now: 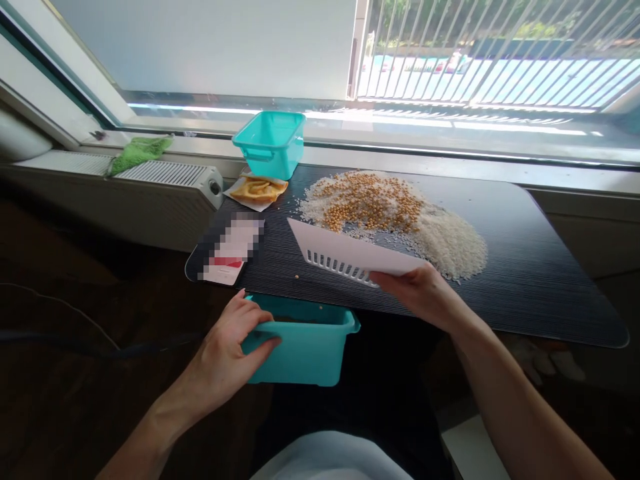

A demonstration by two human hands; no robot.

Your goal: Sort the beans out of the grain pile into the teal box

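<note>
My left hand (237,343) grips the near rim of a teal plastic bin (300,357), thumb outside and fingers over the edge. The bin is held just below the table's front edge; its contents are mostly hidden in shadow. In my right hand (425,293) is a thin white slotted plastic sheet (350,251), tilted above the tabletop, slots along its lower edge. Beyond the sheet lies a heap of yellow peas (370,200) mixed with white rice (453,243), the rice mostly on the right side. A stray pea (297,277) rests near the front edge.
The dark table (545,273) stands against the window sill. At its back left are a second teal bin (275,150) and a folded yellow cloth (257,190) on white paper. A phone (227,257) lies at the left end. A green cloth (140,153) sits on the radiator (165,175).
</note>
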